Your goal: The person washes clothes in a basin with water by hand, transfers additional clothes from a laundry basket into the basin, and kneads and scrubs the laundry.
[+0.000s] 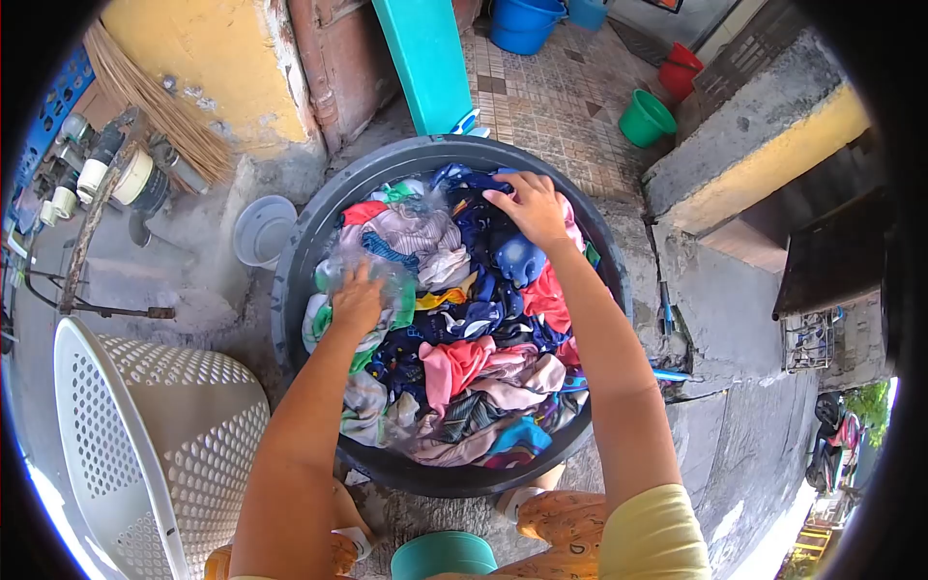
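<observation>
A large black tub [290,333] in front of me is full of wet clothes in water. My left hand [358,300] is down in the water at the tub's left side, by a green and white garment [401,307]; splashing water blurs its fingertips. Near the far right rim, my right hand [534,208] has its thumb and fingers curled on a navy blue garment [476,217]. Between the hands lie a striped pale garment [416,235] and a yellow cloth [440,299]. Nearer to me are a coral pink garment [454,372] and several other pieces.
A white perforated laundry basket [208,406] stands at the left, and a small pale bucket [265,232] beside the tub. Blue [525,27], green [646,120] and red [681,71] buckets sit farther back. Pipes [126,179] run along the left wall. A teal stool [443,556] is below me.
</observation>
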The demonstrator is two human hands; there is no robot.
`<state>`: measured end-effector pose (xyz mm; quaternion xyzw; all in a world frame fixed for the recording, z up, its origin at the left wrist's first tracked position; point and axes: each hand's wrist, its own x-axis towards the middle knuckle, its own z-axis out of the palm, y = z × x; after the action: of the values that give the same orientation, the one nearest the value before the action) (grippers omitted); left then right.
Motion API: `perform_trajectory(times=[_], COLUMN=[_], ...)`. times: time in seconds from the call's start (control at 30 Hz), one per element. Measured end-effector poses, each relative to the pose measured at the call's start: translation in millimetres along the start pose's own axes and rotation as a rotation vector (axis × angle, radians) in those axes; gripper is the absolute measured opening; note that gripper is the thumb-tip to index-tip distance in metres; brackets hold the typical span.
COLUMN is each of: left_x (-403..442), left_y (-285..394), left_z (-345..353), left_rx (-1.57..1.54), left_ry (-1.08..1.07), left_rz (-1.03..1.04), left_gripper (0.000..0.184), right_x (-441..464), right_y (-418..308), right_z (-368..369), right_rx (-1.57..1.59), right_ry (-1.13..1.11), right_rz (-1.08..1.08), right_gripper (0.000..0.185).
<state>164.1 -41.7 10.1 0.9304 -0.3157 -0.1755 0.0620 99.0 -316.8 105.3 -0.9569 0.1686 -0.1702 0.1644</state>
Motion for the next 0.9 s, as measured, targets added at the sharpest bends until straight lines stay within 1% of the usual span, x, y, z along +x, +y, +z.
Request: perform_trajectory(times=[0.03,0.1,0.13,0.17,0.23,0.3,0.33,0.37,0.43,0.47,0.5,0.53,0.57,0.6,0.63,0.67,0.7,0.77,0.8,0.83,0.87,0.9], left_x=[0,0,0,0,1,-5,-6,-5,-8,-8,-9,-13,-20,-28,-35,-45,-52,-61,-59,-56,-50,-44], left_y=[2,3,2,0,0,3,7,10,9,6,3,2,1,4,9,15,18,24,23,24,25,24], left_z=[-1,0,2,6,6,0,-4,-5,-4,-4,-2,0,4,0,-6,-13,-12,-12,-7,-4,-6,-5], left_rx=[0.014,0.002,-0.015,-0.010,0.042,0.029,0.012,0.013,0.057,0.071,-0.031,-0.134,-0.123,-0.207,-0.289,-0.183,-0.178,0.041,0.021,0.015,0.038,0.060], left_ry=[-0.019,-0.016,-0.013,-0.017,0.014,0.041,0.062,0.071,0.112,0.106,0.161,0.209,0.188,0.186,0.188,0.117,0.119,0.073,0.100,0.115,0.029,-0.060], left_rz=[-0.011,-0.015,-0.026,-0.024,-0.013,-0.007,-0.006,-0.001,0.011,0.007,0.048,0.087,0.076,0.077,0.080,0.114,0.105,0.171,0.172,0.173,0.116,0.059], left_gripper=[0.041,0.042,0.042,0.042,0.043,0.042,0.042,0.042,0.045,0.045,0.047,0.050,0.050,0.054,0.058,0.066,0.066,0.067,0.063,0.063,0.061,0.059], right_x=[-5,-21,-24,-25,-36,-45,-49,-54,-66,-69,-68,-64,-62,-60,-55,-50,-44,-36,-41,-41,-44,-13], right_y=[18,30,21,13,17,15,-2,0,10,17,19,23,27,29,28,27,25,23,48,90,132,146], right_z=[4,19,20,19,22,16,1,10,45,60,68,75,84,91,95,97,99,97,127,166,197,241], right_rx=[0.017,-0.065,0.056,0.026,0.102,0.132,0.002,0.001,-0.320,-0.393,-0.375,-0.479,-0.583,-0.568,-0.617,-0.669,-0.662,-0.511,-0.478,-0.488,-0.259,-0.030], right_ry=[-0.059,-0.294,-0.417,-0.462,-0.547,-0.779,-0.871,-0.861,-0.689,-0.691,-0.697,-0.676,-0.658,-0.674,-0.688,-0.695,-0.695,-0.691,-0.467,-0.455,-0.551,-0.647], right_rz=[0.056,0.148,0.239,0.259,0.191,0.289,0.304,0.304,0.137,0.119,0.116,0.092,0.068,0.063,0.115,0.168,0.160,0.230,0.177,0.171,0.142,0.110], right_gripper=[0.061,0.079,0.088,0.087,0.084,0.079,0.073,0.073,0.060,0.057,0.057,0.056,0.055,0.055,0.054,0.053,0.053,0.061,0.063,0.063,0.058,0.053])
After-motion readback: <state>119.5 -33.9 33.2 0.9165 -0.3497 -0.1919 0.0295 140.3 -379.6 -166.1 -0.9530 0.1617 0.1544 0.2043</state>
